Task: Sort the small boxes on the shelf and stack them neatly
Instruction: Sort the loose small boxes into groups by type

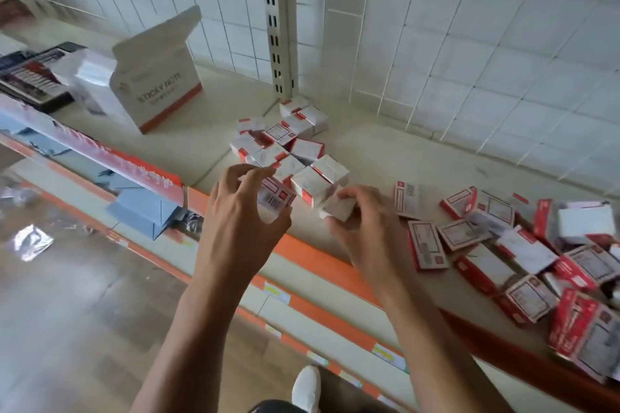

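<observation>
- Left hand with fingers curled, pinching a small red-and-white box between thumb and fingertips, just above the front of the shelf.
- Right hand with fingers curled round a second small box, plain white side up, just beside the first.
- Right behind both hands, a tight cluster of boxes on the shelf, reaching back toward the slotted post; red-framed labels on them, print too small to read.
- Off to the right, a loose heap of boxes of the same red-and-white kind, flat and tilted at all angles, apart from the cluster.
- Left of the cluster, an open white carton with an orange band, marked "STICKY NOTE", flap raised, contents hidden.
- Just beside the carton, white wrapped packs; further left, a dark flat pack, its print blurred.
- Along the shelf front, an orange strip.
- On the lower shelf, blue folded paper.
</observation>
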`<state>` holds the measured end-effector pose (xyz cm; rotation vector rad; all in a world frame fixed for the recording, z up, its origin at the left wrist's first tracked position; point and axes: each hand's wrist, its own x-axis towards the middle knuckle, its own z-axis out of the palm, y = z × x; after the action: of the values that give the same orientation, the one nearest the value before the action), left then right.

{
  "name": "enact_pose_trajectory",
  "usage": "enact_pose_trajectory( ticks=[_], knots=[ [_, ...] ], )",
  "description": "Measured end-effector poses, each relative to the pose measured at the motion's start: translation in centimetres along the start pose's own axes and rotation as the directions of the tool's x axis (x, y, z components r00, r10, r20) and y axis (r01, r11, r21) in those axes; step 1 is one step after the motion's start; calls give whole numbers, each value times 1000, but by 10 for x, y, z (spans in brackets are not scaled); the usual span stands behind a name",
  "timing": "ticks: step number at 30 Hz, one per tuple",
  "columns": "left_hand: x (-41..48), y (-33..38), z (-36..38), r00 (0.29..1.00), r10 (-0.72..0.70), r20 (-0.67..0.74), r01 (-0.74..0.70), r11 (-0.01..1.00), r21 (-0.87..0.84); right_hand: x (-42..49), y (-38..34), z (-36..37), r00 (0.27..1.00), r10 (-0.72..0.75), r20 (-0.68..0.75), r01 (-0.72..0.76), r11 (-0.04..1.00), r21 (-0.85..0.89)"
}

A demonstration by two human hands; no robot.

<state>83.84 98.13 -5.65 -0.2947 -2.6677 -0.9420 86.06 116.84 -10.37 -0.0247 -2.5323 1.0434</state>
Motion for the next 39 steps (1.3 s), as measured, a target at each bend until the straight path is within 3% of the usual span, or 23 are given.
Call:
enact_pose_trajectory(
  ticks=[10, 14, 19, 26, 32, 35, 39],
  knots=[
    [15, -3, 5, 996, 64, 69, -64, 998, -3, 16, -5, 4, 999, 39, 13, -38, 999, -38],
    [21, 24, 20, 986, 144, 89, -138, 988, -70, 11, 4, -33, 994, -5, -112, -4, 997, -80],
    [19, 89, 57, 941, 298, 158, -282, 952, -117, -12, 27, -108, 964, 30, -263, -64, 991, -121],
    [-19, 215, 122, 819, 527, 227, -477, 845, -241, -80, 83, -228, 870, 105, -482, -203, 967, -156],
    [-79, 327, 177, 653, 697, 296, -593, 714, -371, -160, 144, -327, 749, 164, -642, -383, 898, -217],
    [-112, 374, 200, 580, 749, 321, -634, 662, -400, -193, 169, -367, 682, 238, -691, -470, 867, -165],
    [-152, 420, 231, 513, 763, 394, -657, 644, -392, -229, 191, -405, 657, 309, -687, -526, 841, -124]
  ],
)
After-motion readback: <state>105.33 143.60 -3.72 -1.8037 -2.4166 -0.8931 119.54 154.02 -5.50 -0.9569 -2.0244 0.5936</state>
